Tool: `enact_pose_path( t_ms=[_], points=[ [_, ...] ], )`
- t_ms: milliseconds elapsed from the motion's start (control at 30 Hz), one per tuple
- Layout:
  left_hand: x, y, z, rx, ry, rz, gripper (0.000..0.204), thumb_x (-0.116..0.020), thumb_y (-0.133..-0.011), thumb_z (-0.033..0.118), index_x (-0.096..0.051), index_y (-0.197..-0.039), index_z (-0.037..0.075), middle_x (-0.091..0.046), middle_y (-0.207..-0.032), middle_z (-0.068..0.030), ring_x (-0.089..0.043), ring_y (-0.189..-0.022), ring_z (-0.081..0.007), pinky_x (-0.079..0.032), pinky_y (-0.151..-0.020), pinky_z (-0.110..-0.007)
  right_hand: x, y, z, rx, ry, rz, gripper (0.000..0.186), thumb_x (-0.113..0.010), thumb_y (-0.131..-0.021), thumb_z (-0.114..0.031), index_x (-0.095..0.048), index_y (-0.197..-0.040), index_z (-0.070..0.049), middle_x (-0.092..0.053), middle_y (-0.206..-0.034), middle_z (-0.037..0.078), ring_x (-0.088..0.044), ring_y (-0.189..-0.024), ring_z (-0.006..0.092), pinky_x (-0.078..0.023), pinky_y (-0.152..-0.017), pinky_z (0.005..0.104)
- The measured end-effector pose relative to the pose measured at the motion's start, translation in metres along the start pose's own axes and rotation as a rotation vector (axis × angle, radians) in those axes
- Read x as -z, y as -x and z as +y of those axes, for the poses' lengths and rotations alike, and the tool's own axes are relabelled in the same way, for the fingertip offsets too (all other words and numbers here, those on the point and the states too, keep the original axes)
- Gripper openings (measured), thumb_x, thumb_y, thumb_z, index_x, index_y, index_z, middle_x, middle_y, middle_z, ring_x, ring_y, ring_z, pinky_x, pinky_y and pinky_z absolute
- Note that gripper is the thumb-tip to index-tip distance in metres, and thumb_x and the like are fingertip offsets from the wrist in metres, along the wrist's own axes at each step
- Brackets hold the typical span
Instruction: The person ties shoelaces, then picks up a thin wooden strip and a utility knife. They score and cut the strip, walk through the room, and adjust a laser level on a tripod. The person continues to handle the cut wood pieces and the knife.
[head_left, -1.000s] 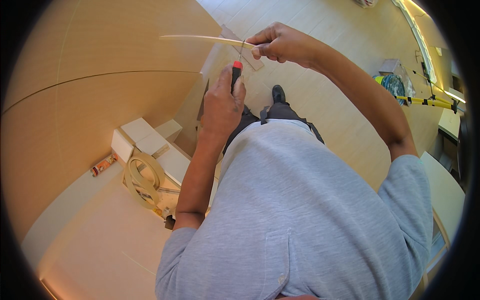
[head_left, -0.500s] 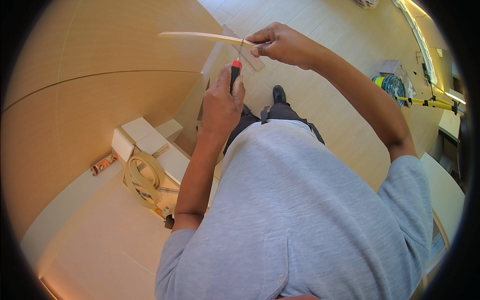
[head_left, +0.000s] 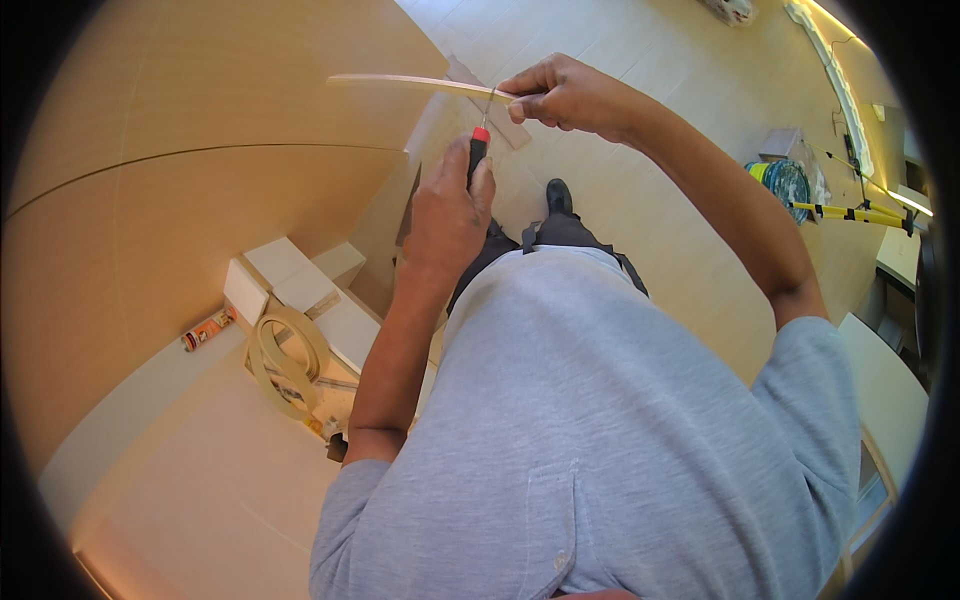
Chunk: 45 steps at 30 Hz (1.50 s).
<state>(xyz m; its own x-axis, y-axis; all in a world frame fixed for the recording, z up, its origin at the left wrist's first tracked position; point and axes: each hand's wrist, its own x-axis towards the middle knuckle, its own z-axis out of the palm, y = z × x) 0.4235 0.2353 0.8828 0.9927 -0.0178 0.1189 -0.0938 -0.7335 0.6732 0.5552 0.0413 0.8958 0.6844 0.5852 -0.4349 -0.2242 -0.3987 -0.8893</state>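
My left hand (head_left: 447, 222) is closed round the black handle of a hook-tipped hand tool (head_left: 480, 143) with a red collar. Its thin curved metal tip points up and meets a long, narrow pale strip (head_left: 412, 82) near the strip's right end. Thumb and fingers of my right hand (head_left: 575, 98) pinch that end, just right of the metal tip. From there the strip reaches leftward, slightly bowed, in front of a large wood-toned panel. The exact contact between tip and strip is too small to make out.
Lower left, a coil of beige edging tape (head_left: 302, 345) lies beside white boxes (head_left: 285, 270) and an orange cartridge tube (head_left: 209, 328). The wood-toned panel (head_left: 200, 210) stands at left. At right are a blue-green reel (head_left: 788, 187) and yellow-and-black poles (head_left: 860, 213).
Both hands, the tool and the strip have shifted slightly down and right in the picture. The grip of each hand looks the same.
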Motion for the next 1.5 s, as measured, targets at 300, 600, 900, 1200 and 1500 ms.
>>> enact_pose_path(
  t_ms=[300, 600, 900, 1200, 1500],
  points=[
    [0.009, -0.010, 0.006, -0.007, 0.048, -0.012, 0.036, -0.060, -0.097, 0.013, -0.055, -0.131, 0.000, -0.066, -0.106, -0.0283, -0.064, -0.092, -0.0484, -0.053, -0.079, -0.051, 0.005, -0.002, -0.004, 0.031, -0.166, -0.035, 0.034, -0.065, -0.089, -0.015, -0.074, -0.119, 0.000, -0.065, -0.084, 0.002, -0.050, -0.069, 0.0099, -0.038, -0.056, 0.0268],
    [0.025, -0.005, 0.009, 0.016, 0.034, -0.002, 0.038, -0.061, -0.098, 0.013, -0.054, -0.133, -0.002, -0.067, -0.107, -0.0250, -0.066, -0.092, -0.0440, -0.054, -0.079, -0.046, 0.009, -0.011, -0.006, 0.132, -0.122, -0.053, 0.035, -0.067, -0.091, -0.018, -0.072, -0.121, 0.000, -0.067, -0.086, 0.002, -0.052, -0.073, 0.0105, -0.041, -0.060, 0.0266],
    [0.080, 0.006, 0.017, 0.180, 0.551, 0.323, 0.033, -0.060, -0.102, 0.018, -0.054, -0.131, 0.003, -0.062, -0.085, -0.0051, -0.060, -0.063, -0.0118, -0.051, -0.052, -0.026, 0.023, -0.039, 0.061, -0.199, -0.359, -0.166, 0.028, -0.063, -0.097, -0.018, -0.069, -0.120, -0.003, -0.066, -0.095, 0.001, -0.051, -0.072, 0.0088, -0.043, -0.062, 0.0267],
    [0.002, 0.029, -0.030, 0.659, 1.198, 0.723, 0.022, -0.071, -0.092, 0.003, -0.055, -0.107, 0.005, -0.063, -0.090, -0.0079, -0.064, -0.075, -0.0186, -0.055, -0.063, -0.032, -0.017, -0.039, 0.031, 0.178, -0.197, -0.153, 0.033, -0.070, -0.094, -0.014, -0.067, -0.124, 0.000, -0.069, -0.090, 0.002, -0.054, -0.072, 0.0094, -0.046, -0.065, 0.0258],
    [-0.022, 0.033, -0.009, 0.534, 1.195, 0.851, 0.024, -0.074, -0.091, 0.003, -0.053, -0.102, 0.005, -0.067, -0.095, -0.0099, -0.068, -0.084, -0.0191, -0.057, -0.065, -0.033, -0.082, -0.026, 0.014, 0.498, 0.253, -0.026, 0.035, -0.071, -0.094, -0.010, -0.063, -0.125, 0.002, -0.067, -0.095, 0.015, -0.064, -0.079, 0.0197, -0.053, -0.073, 0.0324]
  ],
)
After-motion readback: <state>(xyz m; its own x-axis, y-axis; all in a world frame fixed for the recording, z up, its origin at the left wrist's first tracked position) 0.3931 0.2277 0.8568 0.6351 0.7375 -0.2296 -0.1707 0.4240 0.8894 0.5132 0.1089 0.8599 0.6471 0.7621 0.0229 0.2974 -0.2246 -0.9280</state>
